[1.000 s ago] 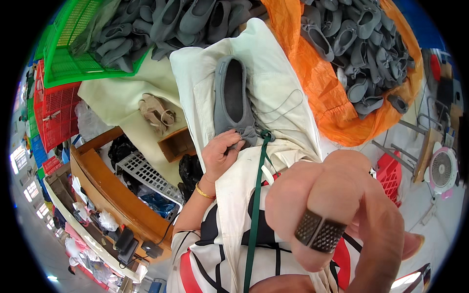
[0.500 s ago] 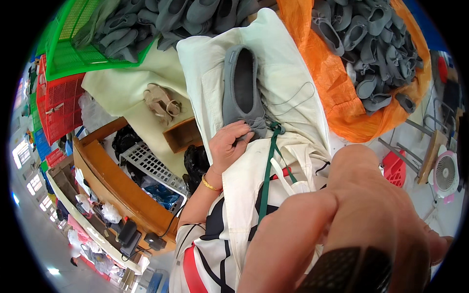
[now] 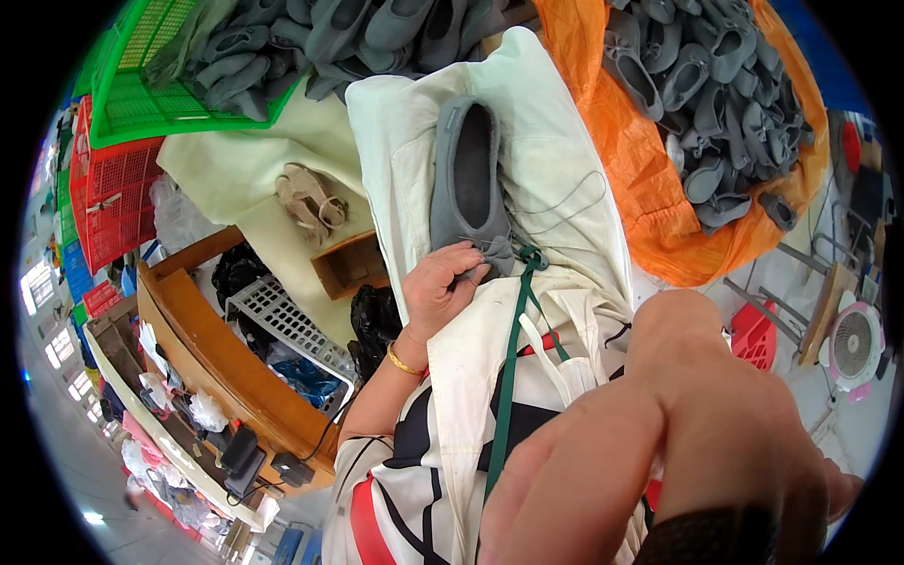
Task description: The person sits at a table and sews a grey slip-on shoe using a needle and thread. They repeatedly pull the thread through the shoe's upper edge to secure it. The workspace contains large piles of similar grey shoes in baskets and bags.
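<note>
Head view: cream cloth (image 3: 565, 160) under grey shoe (image 3: 468, 174).

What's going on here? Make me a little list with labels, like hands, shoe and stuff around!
left hand: pinching the heel end of the grey shoe
right hand: raised close to the camera, blurred, grip cannot be told
shoe rests on: cream cloth over the lap
green strap: runs down the lap
nearby: orange bag and green crate, both full of grey shoes

Head view — steeply down, close over lap (image 3: 527, 282)
</note>
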`<state>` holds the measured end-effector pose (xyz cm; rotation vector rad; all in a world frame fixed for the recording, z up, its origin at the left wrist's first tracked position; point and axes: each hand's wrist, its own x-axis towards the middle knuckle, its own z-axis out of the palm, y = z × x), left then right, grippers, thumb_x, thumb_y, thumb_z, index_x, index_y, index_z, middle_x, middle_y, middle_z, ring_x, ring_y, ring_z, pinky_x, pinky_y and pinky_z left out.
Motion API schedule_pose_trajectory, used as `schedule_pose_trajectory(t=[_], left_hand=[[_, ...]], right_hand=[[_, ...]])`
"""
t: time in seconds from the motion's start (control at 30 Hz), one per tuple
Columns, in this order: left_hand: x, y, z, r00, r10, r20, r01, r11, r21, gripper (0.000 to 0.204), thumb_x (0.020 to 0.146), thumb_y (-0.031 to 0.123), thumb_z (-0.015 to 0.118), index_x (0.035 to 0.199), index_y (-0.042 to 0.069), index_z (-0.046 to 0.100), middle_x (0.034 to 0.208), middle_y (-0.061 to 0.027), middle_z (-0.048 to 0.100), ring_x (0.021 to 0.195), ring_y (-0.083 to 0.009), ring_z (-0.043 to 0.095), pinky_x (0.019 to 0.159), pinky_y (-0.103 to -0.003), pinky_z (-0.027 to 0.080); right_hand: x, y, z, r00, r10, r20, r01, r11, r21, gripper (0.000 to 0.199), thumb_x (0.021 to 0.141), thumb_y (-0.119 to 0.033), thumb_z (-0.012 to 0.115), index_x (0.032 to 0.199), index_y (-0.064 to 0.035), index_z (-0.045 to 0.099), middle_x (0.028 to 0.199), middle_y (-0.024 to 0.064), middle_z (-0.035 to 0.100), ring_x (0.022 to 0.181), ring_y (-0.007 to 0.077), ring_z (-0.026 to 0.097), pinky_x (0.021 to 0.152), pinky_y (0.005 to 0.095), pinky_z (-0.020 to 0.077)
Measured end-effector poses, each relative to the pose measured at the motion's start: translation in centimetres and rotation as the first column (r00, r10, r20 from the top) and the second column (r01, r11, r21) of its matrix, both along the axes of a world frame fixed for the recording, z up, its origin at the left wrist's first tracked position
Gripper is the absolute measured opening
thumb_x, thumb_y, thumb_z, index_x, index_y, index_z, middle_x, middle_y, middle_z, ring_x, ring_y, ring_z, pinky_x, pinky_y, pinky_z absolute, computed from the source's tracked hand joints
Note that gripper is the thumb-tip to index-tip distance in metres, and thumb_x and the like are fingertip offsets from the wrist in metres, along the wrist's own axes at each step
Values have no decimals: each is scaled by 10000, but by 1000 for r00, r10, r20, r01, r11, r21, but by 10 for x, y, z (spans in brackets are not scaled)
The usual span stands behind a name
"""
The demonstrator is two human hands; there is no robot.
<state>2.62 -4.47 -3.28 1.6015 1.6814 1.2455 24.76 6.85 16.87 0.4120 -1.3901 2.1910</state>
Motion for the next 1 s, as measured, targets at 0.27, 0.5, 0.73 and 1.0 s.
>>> schedule_pose_trajectory(t=[0.27,0.5,0.73,1.0], left_hand=[[0,4,-2,1000,-26,9,26,999,18,250,709,-44,824,907,45,701,886,-86,738,916,-265,732,797,-334,582],[-1,1,-3,1000,-12,4,11,1000,27,234,708,-39,829,888,37,700,876,-89,736,913,-268,733,802,-342,587],[0,17,8,999,-47,-20,49,992,119,240,700,-27,829,892,52,709,859,-81,732,889,-271,736,783,-342,588],[-5,4,1,951,-56,-305,106,983,149,235,694,19,768,915,66,706,929,-72,727,915,-264,721,751,-343,591]], right_hand=[[-3,2,4,1000,-1,5,1,1000,-1,274,921,-290,658,1063,-55,668,956,74,663,847,244,612,728,379,493],[-3,4,1,999,46,22,-45,999,-12,249,911,-270,676,1039,-56,676,955,71,663,844,235,606,727,379,492],[-13,21,-27,972,-63,225,79,995,-63,225,902,-251,694,1014,-57,683,953,68,662,842,226,599,727,379,491],[-78,24,-171,542,-698,469,98,606,789,142,813,-171,721,931,-97,695,885,86,603,850,267,594,728,401,482]])
